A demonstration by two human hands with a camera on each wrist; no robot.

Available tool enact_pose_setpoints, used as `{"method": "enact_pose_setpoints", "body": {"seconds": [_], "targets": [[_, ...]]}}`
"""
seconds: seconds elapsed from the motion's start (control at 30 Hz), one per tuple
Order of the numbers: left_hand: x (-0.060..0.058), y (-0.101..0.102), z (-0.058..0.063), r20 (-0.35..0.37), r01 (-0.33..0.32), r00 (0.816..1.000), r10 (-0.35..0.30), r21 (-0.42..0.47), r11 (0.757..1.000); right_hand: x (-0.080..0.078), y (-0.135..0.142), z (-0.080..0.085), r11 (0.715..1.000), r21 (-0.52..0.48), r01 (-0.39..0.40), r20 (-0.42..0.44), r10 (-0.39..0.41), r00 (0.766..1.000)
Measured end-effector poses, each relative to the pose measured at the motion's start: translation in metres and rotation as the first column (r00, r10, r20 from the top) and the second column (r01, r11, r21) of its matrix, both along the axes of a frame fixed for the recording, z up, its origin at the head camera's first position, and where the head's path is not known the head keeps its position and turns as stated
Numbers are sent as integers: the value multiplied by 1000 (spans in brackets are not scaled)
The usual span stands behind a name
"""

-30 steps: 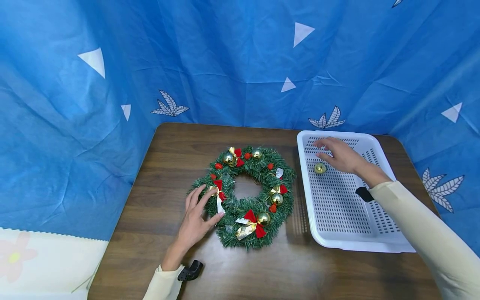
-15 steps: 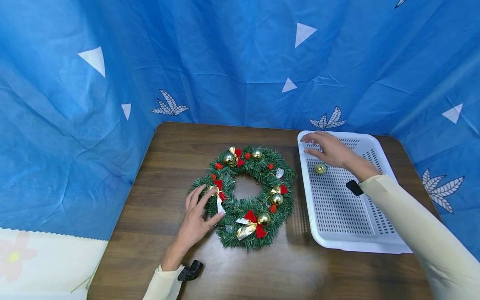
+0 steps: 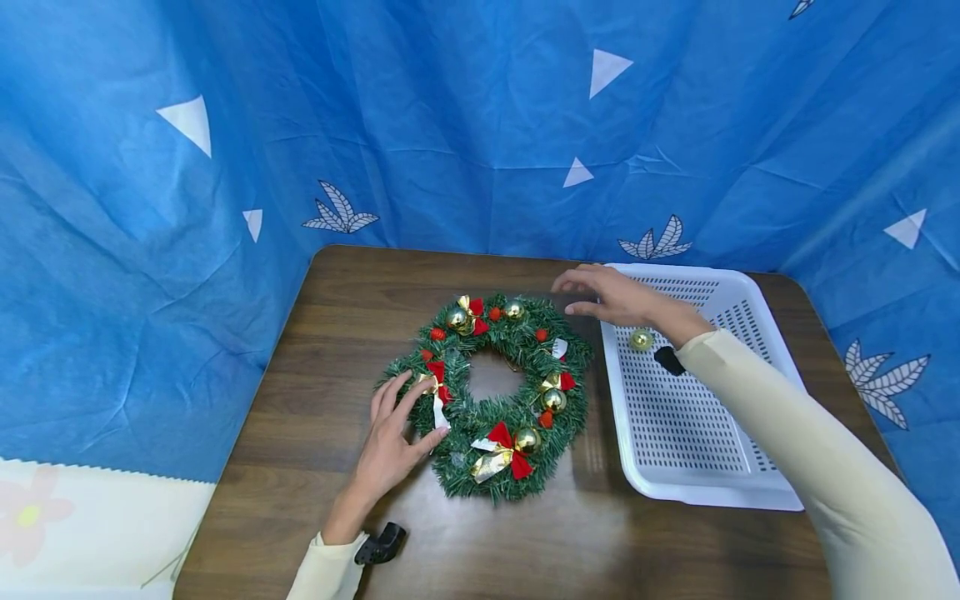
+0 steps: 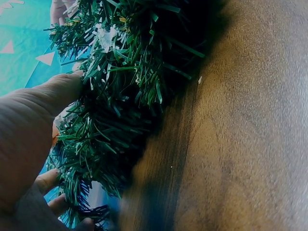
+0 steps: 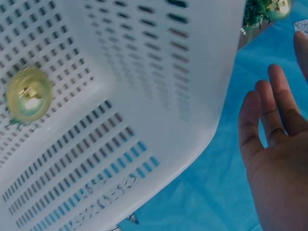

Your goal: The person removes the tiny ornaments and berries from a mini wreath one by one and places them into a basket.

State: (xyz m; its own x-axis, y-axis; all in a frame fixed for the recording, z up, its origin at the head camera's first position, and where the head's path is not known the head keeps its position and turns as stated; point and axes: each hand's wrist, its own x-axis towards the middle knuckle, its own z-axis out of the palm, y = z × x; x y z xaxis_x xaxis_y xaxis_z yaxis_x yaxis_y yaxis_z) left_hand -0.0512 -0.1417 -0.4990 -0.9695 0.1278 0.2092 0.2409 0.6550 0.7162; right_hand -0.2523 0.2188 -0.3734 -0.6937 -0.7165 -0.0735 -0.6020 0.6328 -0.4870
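Observation:
A green Christmas wreath [image 3: 491, 408] with gold balls, red and gold bows and red berries lies on the table in the head view. My left hand [image 3: 392, 446] holds its left side, thumb near a white ribbon and fingers bent over the greenery. In the left wrist view, the thumb [image 4: 53, 94] presses into the needles and fingertips show on the far side. Over the white basket's left rim, beyond the wreath's upper right, my right hand [image 3: 611, 296] hangs in the air with loosely bent fingers and nothing in it. One gold ball [image 3: 641, 339] lies in the basket.
The white perforated basket [image 3: 624, 446] stands at the right of the brown wooden table [image 3: 330, 308]. A blue curtain [image 3: 450, 125] with white triangles and leaves hangs behind. A flowered cloth [image 3: 97, 517] lies at the lower left.
My right hand has moved left from above the basket's inside, past its left rim toward the wreath. The left hand, the wreath and the gold ball in the basket have stayed put.

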Motion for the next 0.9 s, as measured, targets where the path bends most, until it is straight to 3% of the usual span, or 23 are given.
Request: {"method": "enact_pose_setpoints", "body": {"seconds": [0.17,0.3,0.9], "targets": [[0,0,0,4,-3,1000,3,-2,1000,-7,-17,-5,994,-33,-106,25,107,994],[-1,-1,-1,-1,-7,1000,7,-5,1000,-11,-30,-9,989,-19,-147,40,148,988],[1,1,0,-9,-7,1000,7,-8,1000,-11,-70,-18,981,108,-163,48,159,986]]}}
